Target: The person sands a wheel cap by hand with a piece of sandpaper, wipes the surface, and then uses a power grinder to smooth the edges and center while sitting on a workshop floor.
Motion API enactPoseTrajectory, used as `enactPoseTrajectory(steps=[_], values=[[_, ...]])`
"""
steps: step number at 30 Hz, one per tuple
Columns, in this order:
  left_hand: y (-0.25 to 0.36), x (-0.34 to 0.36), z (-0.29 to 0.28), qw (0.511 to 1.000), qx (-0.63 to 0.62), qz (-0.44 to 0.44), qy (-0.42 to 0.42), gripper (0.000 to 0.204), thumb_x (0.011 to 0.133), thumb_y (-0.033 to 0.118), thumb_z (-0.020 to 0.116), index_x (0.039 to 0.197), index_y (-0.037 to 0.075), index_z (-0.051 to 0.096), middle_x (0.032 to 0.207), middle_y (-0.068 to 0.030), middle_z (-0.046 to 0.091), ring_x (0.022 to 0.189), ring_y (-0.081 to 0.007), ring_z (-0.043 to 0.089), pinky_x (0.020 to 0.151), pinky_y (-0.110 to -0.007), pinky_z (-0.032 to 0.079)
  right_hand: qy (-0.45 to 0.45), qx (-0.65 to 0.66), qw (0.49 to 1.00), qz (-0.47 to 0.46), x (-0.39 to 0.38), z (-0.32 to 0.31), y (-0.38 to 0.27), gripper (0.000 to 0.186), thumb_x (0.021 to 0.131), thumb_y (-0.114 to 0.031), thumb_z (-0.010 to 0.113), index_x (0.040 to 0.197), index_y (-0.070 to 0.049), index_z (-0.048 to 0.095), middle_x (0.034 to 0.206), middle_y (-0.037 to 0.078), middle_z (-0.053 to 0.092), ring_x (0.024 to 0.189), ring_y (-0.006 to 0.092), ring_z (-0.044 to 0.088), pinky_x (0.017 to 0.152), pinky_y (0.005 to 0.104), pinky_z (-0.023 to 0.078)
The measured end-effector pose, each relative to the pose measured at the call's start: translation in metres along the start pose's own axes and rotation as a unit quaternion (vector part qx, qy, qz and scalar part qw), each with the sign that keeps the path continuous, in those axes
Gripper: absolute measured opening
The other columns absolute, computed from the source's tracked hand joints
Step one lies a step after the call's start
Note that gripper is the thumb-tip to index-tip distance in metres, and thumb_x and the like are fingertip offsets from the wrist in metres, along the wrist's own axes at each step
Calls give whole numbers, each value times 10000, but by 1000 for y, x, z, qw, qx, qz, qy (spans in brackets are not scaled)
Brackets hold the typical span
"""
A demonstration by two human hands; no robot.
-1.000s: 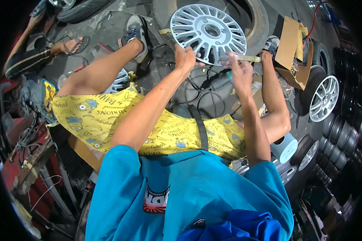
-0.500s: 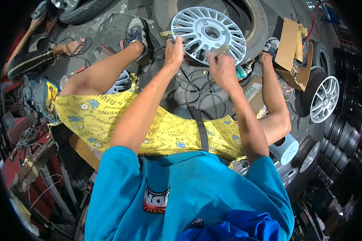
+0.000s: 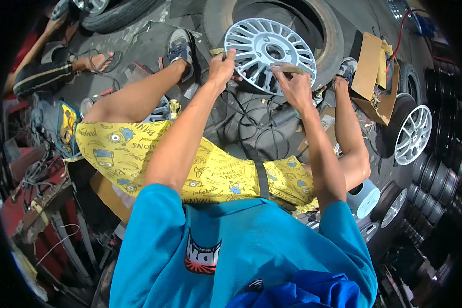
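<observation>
A light grey multi-spoke wheel face [image 3: 275, 51] is tilted in front of me, its upper part over a large worn tire [image 3: 333, 46]. My left hand [image 3: 222, 69] grips its left edge, thumb on the front and fingertips showing behind the rim. My right hand [image 3: 295, 84] is closed on a thin tan piece [image 3: 291, 68], which looks like folded sandpaper. That piece lies against the spokes at the lower right, below the centre hole. The fingers partly cover it.
Black cables [image 3: 254, 120] coil on the floor between my legs. An open cardboard box [image 3: 367, 66] stands at the right, near a silver wheel [image 3: 413, 134] and stacked dark rims [image 3: 436, 169]. At far left is another person's sandalled foot [image 3: 101, 62], above metal scrap [image 3: 36, 190].
My right hand, blurred over the spokes before, is now sharper and slightly right, with the tan piece against the wheel face. The whole scene sits a little lower; my left hand keeps its grip.
</observation>
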State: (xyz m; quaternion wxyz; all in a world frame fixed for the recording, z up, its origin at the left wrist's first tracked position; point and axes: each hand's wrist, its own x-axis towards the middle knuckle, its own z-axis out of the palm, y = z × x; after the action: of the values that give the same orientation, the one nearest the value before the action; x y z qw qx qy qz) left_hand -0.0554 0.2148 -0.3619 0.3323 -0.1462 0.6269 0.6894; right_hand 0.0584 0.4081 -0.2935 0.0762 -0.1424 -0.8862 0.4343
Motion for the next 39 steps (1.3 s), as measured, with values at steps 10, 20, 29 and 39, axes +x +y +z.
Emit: enactPoseTrajectory(steps=[10,20,29,39], values=[[-2,-1,-1,1000,-4,11,-16,497,1032,412,571,1199,-56,583,911,-148,669,635,-250,708,505,-330,583,-144,-112,983,-10,26,-14,-24,188,922,-182,701,1007,-25,761,950,194,738,828,368,710,760,391,544],[0,-2,1,1000,-3,20,-20,490,1031,405,572,1189,-58,601,880,-130,656,630,-242,705,485,-323,576,-74,-124,980,-137,18,3,-7,219,935,-183,688,1029,7,740,876,196,730,726,287,704,710,366,531],[-2,-2,2,999,-19,29,-16,481,1032,396,573,1186,-59,606,892,-121,666,622,-238,701,485,-321,578,-37,-25,994,-98,7,1,-9,225,948,-189,680,1034,9,742,915,162,741,769,222,707,707,335,525],[-4,1,-2,999,-14,25,-21,454,1031,378,581,1187,-48,607,874,-115,679,617,-232,701,479,-327,570,-94,-81,990,-60,14,-7,-19,200,927,-170,687,1017,1,739,970,203,721,802,375,678,756,401,524]])
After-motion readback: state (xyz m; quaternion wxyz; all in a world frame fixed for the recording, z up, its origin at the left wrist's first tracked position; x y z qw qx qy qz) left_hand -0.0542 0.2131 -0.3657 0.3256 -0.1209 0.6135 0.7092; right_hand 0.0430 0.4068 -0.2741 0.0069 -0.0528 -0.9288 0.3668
